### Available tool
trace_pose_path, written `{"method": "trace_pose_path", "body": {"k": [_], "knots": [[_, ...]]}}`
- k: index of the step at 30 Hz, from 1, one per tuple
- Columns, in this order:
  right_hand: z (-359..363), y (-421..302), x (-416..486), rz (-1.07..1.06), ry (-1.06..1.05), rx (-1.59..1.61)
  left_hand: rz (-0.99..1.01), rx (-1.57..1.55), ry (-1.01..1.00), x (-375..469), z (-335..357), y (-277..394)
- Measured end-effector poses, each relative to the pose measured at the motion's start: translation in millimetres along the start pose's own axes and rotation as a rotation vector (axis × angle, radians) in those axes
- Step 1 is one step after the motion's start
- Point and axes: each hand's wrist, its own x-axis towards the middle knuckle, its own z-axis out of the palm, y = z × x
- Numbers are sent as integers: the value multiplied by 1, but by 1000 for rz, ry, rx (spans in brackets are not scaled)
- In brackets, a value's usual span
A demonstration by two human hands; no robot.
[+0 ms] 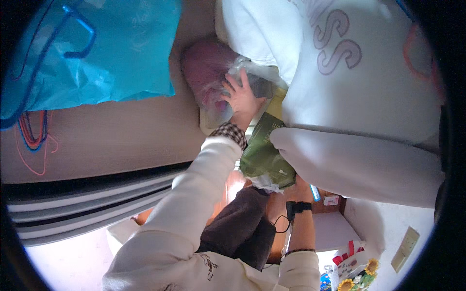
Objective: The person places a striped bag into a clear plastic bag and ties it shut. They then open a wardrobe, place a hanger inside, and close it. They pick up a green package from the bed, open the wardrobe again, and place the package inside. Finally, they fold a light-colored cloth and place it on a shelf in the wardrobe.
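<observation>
My left hand (241,95), with a plaid cuff at the wrist, spreads its fingers against clear crumpled plastic (264,74) beside a dark pink bundle (207,69). Below it a green plastic package (267,156) bearing writing hangs at a slant, with whitish crinkled plastic at its lower end. At that package's lower right corner is my right hand (303,185), closed on its edge; the fingers are mostly hidden behind it. A black strap with a cable is on that wrist. A pale yellow container edge (206,122) shows under the bundle.
White garments (338,94) hang at the right, close to the package. A blue bag (109,65) and hangers (34,134) hang at the left before a wooden panel (109,138). Lower right are a wall socket (405,249) and artificial sunflowers (371,266).
</observation>
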Motion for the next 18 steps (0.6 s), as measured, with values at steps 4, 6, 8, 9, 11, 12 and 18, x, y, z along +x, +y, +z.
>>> {"method": "trace_pose_path", "body": {"k": [4, 6, 8, 9, 11, 12, 18], "knots": [[7, 9, 2, -41, 60, 41, -9, 67, -171, 26, 38, -15], [9, 11, 10, -70, 77, 60, 30, -14, -146, 35, 54, -31], [13, 6, 19, -90, 88, 60, 46, -126, -159, 59, 53, -47], [14, 1, 24, -100, 84, 62, 56, -188, -197, 73, 44, -51], [21, -13, 36, -128, 79, 56, 161, -328, -92, 96, 22, -53], [25, -23, 42, -142, 74, 51, 146, -360, -95, 108, 8, -48], [63, -81, 86, -261, -5, 45, 310, -239, 159, 141, -86, -60]]}}
